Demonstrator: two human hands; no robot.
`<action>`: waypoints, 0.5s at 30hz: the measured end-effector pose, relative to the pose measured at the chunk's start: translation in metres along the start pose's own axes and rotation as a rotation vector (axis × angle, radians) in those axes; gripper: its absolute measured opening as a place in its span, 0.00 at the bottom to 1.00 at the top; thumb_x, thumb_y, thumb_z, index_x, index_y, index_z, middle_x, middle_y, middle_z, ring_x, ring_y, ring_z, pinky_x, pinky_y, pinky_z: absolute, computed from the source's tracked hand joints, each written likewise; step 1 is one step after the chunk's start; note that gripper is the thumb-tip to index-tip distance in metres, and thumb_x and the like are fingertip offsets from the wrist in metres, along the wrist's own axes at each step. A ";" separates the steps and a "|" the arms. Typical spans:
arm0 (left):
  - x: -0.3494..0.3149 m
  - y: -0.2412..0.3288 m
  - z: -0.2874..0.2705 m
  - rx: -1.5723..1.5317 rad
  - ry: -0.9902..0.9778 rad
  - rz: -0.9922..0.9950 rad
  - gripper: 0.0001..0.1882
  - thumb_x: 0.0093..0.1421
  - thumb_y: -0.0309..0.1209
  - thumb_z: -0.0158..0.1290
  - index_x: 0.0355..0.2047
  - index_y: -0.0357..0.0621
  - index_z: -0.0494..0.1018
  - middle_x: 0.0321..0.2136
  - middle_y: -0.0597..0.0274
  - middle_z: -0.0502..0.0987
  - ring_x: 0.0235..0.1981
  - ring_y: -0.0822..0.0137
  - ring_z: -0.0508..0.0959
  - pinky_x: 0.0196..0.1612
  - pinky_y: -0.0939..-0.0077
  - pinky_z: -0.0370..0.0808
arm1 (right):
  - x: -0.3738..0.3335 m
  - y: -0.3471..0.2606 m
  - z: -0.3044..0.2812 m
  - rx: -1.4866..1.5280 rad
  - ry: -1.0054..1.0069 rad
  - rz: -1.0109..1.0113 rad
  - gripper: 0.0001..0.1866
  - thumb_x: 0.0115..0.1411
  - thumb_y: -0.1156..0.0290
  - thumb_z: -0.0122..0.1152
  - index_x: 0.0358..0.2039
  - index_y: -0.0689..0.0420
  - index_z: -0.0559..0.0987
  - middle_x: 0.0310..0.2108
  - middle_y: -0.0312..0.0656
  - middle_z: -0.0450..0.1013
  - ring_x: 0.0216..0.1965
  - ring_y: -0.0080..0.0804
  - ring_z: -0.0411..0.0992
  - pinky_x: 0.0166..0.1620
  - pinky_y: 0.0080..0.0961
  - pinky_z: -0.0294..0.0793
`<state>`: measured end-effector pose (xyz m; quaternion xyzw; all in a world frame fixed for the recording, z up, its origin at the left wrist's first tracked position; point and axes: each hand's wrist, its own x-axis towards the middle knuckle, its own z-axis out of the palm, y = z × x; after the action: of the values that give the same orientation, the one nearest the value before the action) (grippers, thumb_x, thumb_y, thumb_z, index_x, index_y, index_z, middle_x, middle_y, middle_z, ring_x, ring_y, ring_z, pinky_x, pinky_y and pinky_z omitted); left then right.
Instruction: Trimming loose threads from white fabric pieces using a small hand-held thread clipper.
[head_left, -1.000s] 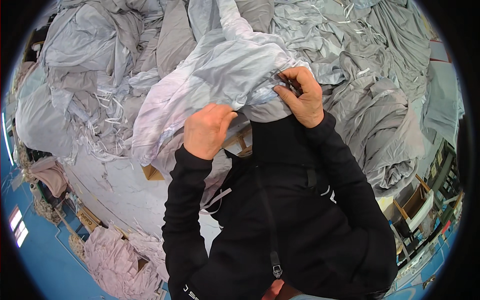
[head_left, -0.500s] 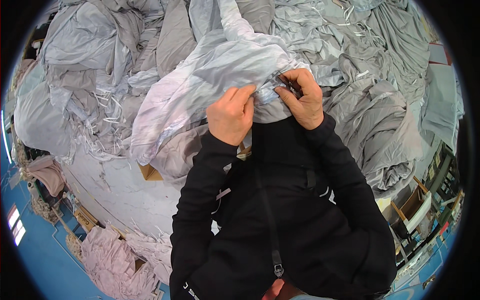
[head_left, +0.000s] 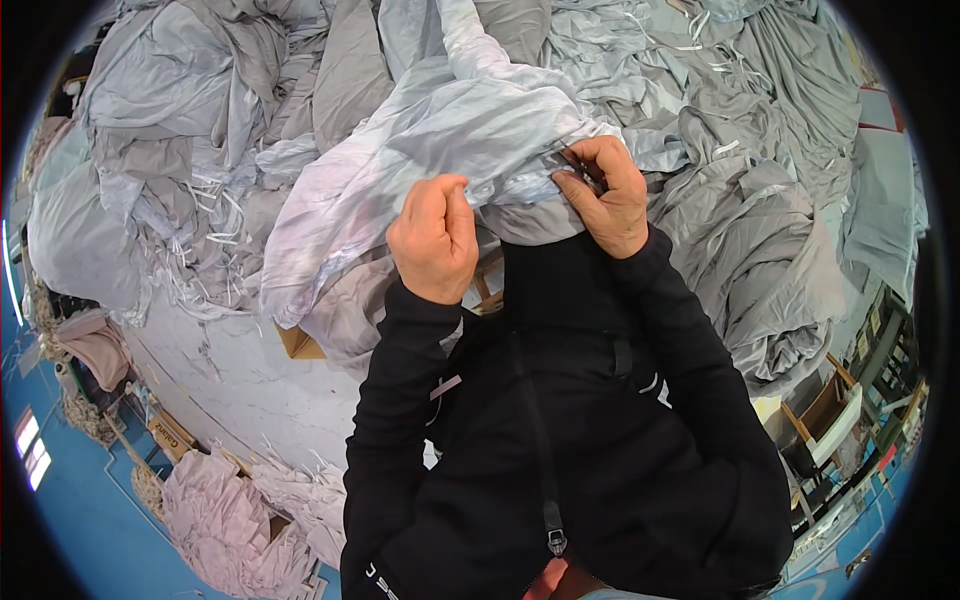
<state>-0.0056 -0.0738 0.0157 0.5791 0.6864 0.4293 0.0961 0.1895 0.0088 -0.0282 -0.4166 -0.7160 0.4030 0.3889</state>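
A large pale grey and white cloth [head_left: 400,140] with a faint pinkish tint lies bunched in front of me, its near edge hanging toward my lap. My right hand [head_left: 612,197] pinches that edge between thumb and fingers; a small dark thing shows by the fingertips, too hidden to name. My left hand [head_left: 435,240] is closed, thumb against the curled forefinger, at the cloth's near edge left of the right hand. What its fingertips hold, if anything, cannot be made out.
Heaps of grey cloth [head_left: 750,240] with white ties [head_left: 222,215] cover the table [head_left: 230,370] ahead and to both sides. A cardboard box corner [head_left: 300,342] shows under the cloth. Pinkish cloth [head_left: 235,520] is piled at lower left; a wooden drawer [head_left: 825,420] stands at right.
My left hand has moved left and slightly down, away from my right hand, still closed. The right hand stays nearly in place on the cloth.
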 end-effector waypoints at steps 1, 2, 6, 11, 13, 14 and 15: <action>-0.001 0.003 -0.001 -0.066 -0.011 -0.044 0.03 0.59 0.19 0.53 0.33 0.40 0.74 0.24 0.56 0.74 0.20 0.56 0.73 0.23 0.71 0.70 | 0.000 0.000 0.000 -0.002 0.001 0.001 0.14 0.52 0.81 0.69 0.38 0.62 0.76 0.35 0.38 0.70 0.34 0.24 0.69 0.38 0.18 0.68; -0.002 0.004 0.000 -0.065 -0.009 -0.045 0.03 0.59 0.19 0.53 0.33 0.40 0.74 0.24 0.56 0.74 0.20 0.56 0.73 0.23 0.71 0.70 | 0.000 -0.001 0.001 0.003 0.002 0.001 0.14 0.52 0.81 0.68 0.38 0.62 0.75 0.35 0.38 0.70 0.34 0.24 0.68 0.38 0.18 0.68; -0.003 0.009 -0.004 -0.283 -0.153 -0.090 0.02 0.61 0.20 0.53 0.33 0.39 0.74 0.23 0.59 0.73 0.20 0.66 0.73 0.23 0.76 0.69 | 0.000 0.001 0.003 0.020 0.006 0.001 0.13 0.52 0.81 0.68 0.38 0.62 0.75 0.35 0.38 0.70 0.34 0.24 0.68 0.38 0.18 0.68; -0.013 0.007 -0.026 -0.743 -0.184 -0.375 0.04 0.66 0.23 0.49 0.33 0.37 0.72 0.25 0.68 0.74 0.24 0.78 0.73 0.28 0.86 0.67 | -0.001 0.001 0.001 0.009 0.016 -0.011 0.13 0.52 0.82 0.67 0.38 0.62 0.75 0.35 0.38 0.70 0.34 0.24 0.68 0.38 0.17 0.68; -0.012 0.005 -0.030 -0.787 -0.169 -0.377 0.04 0.67 0.23 0.48 0.34 0.37 0.72 0.26 0.67 0.75 0.25 0.77 0.73 0.30 0.85 0.68 | 0.000 0.000 0.000 0.005 0.017 -0.021 0.13 0.52 0.82 0.67 0.38 0.62 0.75 0.34 0.38 0.70 0.34 0.24 0.69 0.39 0.18 0.68; -0.012 0.004 -0.029 -0.830 -0.155 -0.380 0.05 0.67 0.23 0.48 0.34 0.38 0.71 0.27 0.65 0.75 0.26 0.75 0.74 0.33 0.83 0.69 | 0.000 0.002 0.000 0.000 0.020 -0.019 0.13 0.52 0.82 0.67 0.37 0.62 0.75 0.34 0.38 0.70 0.34 0.24 0.69 0.38 0.18 0.68; -0.011 0.002 -0.026 -0.830 -0.153 -0.381 0.05 0.67 0.23 0.48 0.34 0.38 0.71 0.27 0.65 0.75 0.26 0.75 0.74 0.33 0.83 0.69 | 0.000 0.003 0.000 -0.006 0.023 -0.017 0.13 0.52 0.82 0.67 0.37 0.62 0.75 0.34 0.38 0.70 0.34 0.24 0.69 0.38 0.18 0.68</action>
<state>-0.0173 -0.0957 0.0293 0.3851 0.5417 0.5984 0.4475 0.1900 0.0098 -0.0313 -0.4162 -0.7163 0.3930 0.3992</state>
